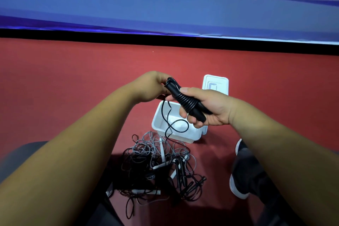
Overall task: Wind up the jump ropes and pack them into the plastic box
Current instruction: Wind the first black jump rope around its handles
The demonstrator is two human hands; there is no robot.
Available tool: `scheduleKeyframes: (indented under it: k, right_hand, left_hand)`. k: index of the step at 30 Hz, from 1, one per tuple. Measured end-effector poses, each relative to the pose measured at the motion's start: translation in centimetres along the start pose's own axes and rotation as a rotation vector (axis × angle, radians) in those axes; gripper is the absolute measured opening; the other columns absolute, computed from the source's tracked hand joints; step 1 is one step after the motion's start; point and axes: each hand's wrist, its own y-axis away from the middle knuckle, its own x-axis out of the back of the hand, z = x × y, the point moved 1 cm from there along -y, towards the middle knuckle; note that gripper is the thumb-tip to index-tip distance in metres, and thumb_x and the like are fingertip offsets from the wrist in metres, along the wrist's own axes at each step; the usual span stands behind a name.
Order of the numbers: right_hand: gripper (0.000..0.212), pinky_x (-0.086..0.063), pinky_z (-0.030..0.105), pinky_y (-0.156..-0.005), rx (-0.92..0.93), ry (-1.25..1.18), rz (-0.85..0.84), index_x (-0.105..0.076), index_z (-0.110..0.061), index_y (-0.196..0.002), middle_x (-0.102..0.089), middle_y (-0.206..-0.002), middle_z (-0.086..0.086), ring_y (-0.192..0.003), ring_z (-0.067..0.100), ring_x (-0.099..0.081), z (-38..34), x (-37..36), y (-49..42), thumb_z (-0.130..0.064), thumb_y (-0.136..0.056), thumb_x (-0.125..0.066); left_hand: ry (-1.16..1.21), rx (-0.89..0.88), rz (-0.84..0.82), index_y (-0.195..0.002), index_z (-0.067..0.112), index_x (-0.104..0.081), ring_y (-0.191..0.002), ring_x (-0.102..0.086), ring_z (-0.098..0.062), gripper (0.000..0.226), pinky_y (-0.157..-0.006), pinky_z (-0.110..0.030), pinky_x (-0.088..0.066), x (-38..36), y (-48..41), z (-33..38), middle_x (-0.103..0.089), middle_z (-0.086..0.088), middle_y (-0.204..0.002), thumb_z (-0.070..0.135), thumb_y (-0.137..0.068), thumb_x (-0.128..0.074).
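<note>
jump ropes (161, 167): a tangle of black and grey cords with white and black handles, heaped on the red floor between your knees, just beside the box's near wall; none of these is wound yet.
box (183, 138): white plastic, open, just beyond the heap; nothing looks packed in it, and only a cord hangs across it.
right hand (209, 108): your fingers and thumb are wrapped round the black rope's handles, above the box's far right corner.
left hand (150, 86): up and left of the box, fingertips pinching the cord at the bundle's top end.
lid (216, 83): flat on the floor past the box, partly hidden by your right hand.
black rope (185, 100): coils sit tight round the handles; its long axis slants from your left hand down into your right palm.
loose end (188, 126): drops from the left hand, loops over the box and runs into the heap.
next move, at a guess: the box lies straight below the bundle and your right hand is nearer, so wind the last turns with the left, then lower with the right.
</note>
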Motion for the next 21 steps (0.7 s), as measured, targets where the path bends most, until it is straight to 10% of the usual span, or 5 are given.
scheduleKeyframes:
  k: [6,16,21]
  right_hand:
    - [0.048,-0.050,0.025,-0.046,-0.152,0.112,-0.053,-0.059,-0.018,-0.128,-0.071,-0.086,0.011,-0.059,0.019,-0.064,0.3,-0.4,0.4,-0.052,-0.095,-0.063]
    - [0.037,-0.046,0.021,-0.044,-0.212,0.130,0.099,-0.058,-0.027,-0.133,-0.079,-0.118,0.012,-0.073,0.021,-0.074,1.2,0.0,-0.2,-0.051,-0.105,-0.060]
    - [0.041,-0.048,0.022,-0.046,-0.161,-0.037,0.280,-0.062,-0.015,-0.117,-0.074,-0.084,0.003,-0.064,0.015,-0.066,1.2,0.2,-0.8,-0.053,-0.102,-0.064]
  left_hand:
    - [0.144,-0.069,-0.094,-0.099,0.006,-0.072,-0.105,-0.073,-0.012,0.021,-0.083,-0.020,-0.054,0.5,-0.1,-0.1,-0.077,-0.008,-0.115,-0.011,-0.095,-0.060]
    - [-0.147,-0.157,0.041,-0.092,0.018,-0.078,-0.073,-0.067,0.001,0.023,-0.073,-0.012,-0.050,0.7,-0.1,2.4,-0.076,0.005,-0.084,-0.004,-0.087,-0.075]
    - [-0.221,-0.187,0.041,-0.095,0.024,-0.078,-0.088,-0.072,-0.001,0.030,-0.081,-0.013,-0.051,1.3,0.2,2.7,-0.078,0.008,-0.092,-0.004,-0.087,-0.071]
